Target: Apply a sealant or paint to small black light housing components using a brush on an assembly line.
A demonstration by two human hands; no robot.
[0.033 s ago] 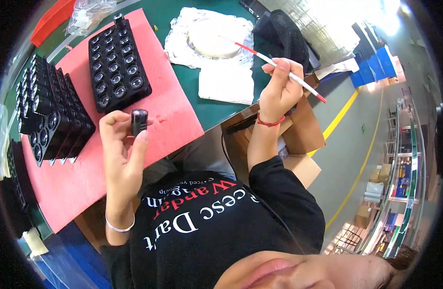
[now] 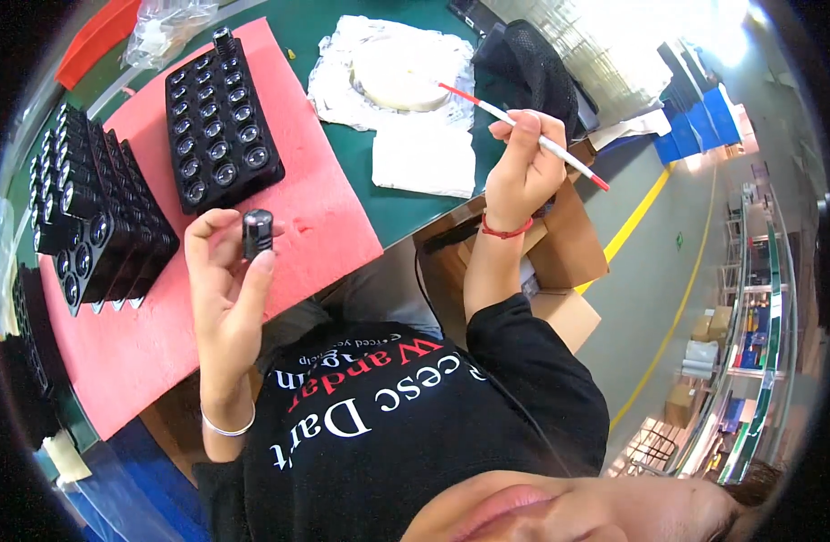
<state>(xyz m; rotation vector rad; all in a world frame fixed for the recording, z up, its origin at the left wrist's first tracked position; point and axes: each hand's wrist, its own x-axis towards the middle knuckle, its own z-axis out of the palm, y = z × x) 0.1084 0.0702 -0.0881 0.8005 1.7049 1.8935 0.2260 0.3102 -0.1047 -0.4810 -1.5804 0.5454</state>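
Note:
Between the thumb and fingers of my left hand is a small black lens barrel, held upright above the pink mat. My right hand pinches a slim white stick with red ends, its far red tip pointing toward a round whitish dish on crumpled white wrapping. Just beyond my left hand, a black tray holds rows of glass-topped lens barrels, with one taller piece standing at its far end. To the left stand stacked black trays with more lens barrels.
The pink mat lies on a green table. A folded white cloth rests near the dish. Farther back are a red bin, a clear plastic bag and black mesh. An open cardboard box sits below right.
The lens barrel in my left hand has tilted and shifted slightly left and down. My right hand and the stick stay almost in place.

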